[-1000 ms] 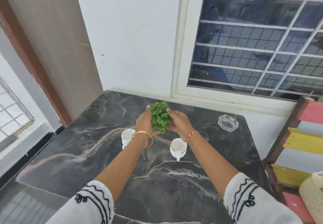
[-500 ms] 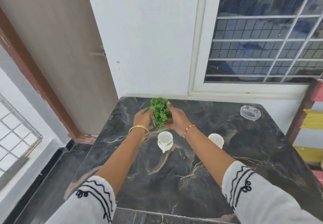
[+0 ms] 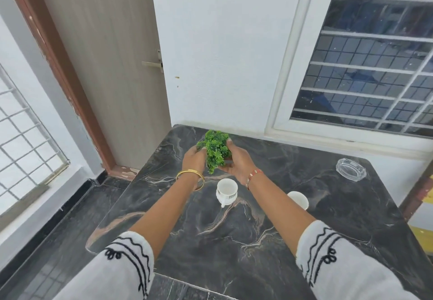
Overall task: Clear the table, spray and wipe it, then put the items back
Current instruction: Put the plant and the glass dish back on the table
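Where hands [image 3: 236, 161] cup plant [image 3: 215, 149], pot hidden.

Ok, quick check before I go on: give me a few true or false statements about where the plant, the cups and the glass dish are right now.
1. Both hands hold the green plant. True: the left hand and the right hand cup it from either side.
2. Three cups stand on the table. False: only two show, a cup between the forearms and another cup to the right of the right forearm.
3. The glass dish sits near the table's far right corner. True.
4. The plant is inside a cup. False: it is held beyond the cups, above the table.
5. The glass dish touches a cup. False: bare tabletop lies between them.
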The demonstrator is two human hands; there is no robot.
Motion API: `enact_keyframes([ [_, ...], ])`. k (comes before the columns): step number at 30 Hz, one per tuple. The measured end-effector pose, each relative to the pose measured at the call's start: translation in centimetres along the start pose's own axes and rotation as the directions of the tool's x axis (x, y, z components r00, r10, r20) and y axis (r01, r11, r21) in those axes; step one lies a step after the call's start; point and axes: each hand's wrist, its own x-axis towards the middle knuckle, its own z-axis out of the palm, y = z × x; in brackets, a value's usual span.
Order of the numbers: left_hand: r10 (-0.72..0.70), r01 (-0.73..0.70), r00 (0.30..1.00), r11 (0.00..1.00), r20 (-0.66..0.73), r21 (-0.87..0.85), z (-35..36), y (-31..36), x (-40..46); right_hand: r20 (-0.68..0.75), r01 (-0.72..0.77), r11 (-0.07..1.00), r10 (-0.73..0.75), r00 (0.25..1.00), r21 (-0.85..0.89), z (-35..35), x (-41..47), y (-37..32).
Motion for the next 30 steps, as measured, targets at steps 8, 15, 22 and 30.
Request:
enact_keyframes([
  [8,-0.071,0.071,0.997,0.997,-0.012,0.022,-0.7,0.1,6.2,-0.026,-0.046,0.998,0.045,0.999,-0.046,2.2,6.5,0.0],
  [15,-0.17,0.17,0.984,0.985,0.05,-0.003,-2.1,-1.6,18.0,-0.082,-0.099,0.991,0.092,0.992,-0.087,5.6,16.5,0.6],
  [22,-0.221,0.219,0.975,0.975,0.041,0.036,-3.1,-0.8,26.1,-0.137,-0.15,0.983,0.135,0.981,-0.103,8.4,26.2,2.0],
  [30,-0.216,0.217,0.975,0.976,0.046,-0.004,-3.1,-0.8,30.7,-0.171,-0.243,0.96,0.219,0.961,-0.141,9.4,31.3,2.7],
])
